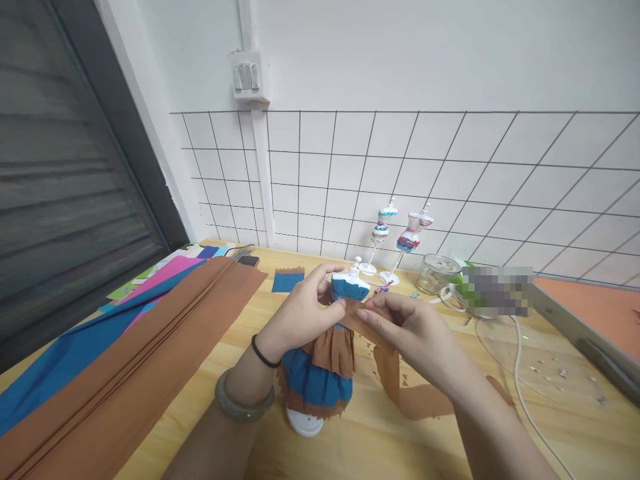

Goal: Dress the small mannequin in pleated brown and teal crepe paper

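A miniature dress form (345,283) stands on a white base (304,423) in front of me. It wears a blue and brown gathered skirt (318,377) with zigzag-cut edges and a blue top band. My left hand (313,307) is wrapped around the form's waist area, its thumb pressing a brown crepe paper strip (358,317) against it. Between thumb and fingers, my right hand (407,327) pinches the same strip just to the right of the form. The strip's long tail (423,399) hangs down and curls on the table beneath my right forearm.
Brown (200,320) and blue sheets (85,343) lie along the left. A small blue and brown piece (289,280) lies behind my left hand. Two mini dress forms (383,230), a glass jar (439,272) and a white cable (519,373) are farther back and right. An orange-topped board (595,313) borders the right.
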{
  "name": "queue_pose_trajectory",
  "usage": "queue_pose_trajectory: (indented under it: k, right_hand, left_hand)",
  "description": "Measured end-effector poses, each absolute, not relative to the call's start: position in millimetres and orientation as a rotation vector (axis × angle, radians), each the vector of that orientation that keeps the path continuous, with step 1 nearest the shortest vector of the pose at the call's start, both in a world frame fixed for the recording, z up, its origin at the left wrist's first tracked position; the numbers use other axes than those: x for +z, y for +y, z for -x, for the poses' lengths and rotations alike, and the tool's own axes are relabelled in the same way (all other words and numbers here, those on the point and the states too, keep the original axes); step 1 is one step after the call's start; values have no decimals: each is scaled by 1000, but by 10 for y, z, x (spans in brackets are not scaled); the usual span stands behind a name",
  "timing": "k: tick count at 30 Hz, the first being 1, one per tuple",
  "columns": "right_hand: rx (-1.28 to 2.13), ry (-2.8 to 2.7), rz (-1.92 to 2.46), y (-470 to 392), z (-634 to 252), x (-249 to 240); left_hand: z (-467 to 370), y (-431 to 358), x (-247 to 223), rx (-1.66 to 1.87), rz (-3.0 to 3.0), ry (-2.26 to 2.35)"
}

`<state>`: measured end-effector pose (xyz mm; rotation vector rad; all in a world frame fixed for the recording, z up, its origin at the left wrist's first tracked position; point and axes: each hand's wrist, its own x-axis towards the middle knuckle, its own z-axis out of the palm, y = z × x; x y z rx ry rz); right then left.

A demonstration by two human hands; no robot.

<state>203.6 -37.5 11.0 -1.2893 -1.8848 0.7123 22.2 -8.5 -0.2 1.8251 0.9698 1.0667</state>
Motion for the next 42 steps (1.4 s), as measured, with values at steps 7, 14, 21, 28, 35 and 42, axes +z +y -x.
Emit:
queue_pose_trajectory:
  k: [7, 14, 21, 28, 35, 42]
  right_hand:
    - [651, -1959, 1185, -389, -2014, 86]
    - [595, -2004, 1132, -384, -2016, 80]
    - [474, -2025, 1190, -394, -2021, 64]
    - [447, -1948, 1212, -447, -1946, 32]
    - [497, -1860, 1180, -463, -1903, 37]
    - [609, -1827, 1103, -428, -1918, 35]
  left_hand:
    - [-233, -93, 4, 1069, -1771, 974]
    - [-212, -90, 20, 1033, -1714, 974]
    - [-208, -52, -24, 1099, -1785, 986]
    - [-240, -95, 40, 1178, -1889, 1013]
    - [-255, -148, 86, 1209, -1934, 1039]
    - [-257, -154, 89, 1225, -1948, 1028]
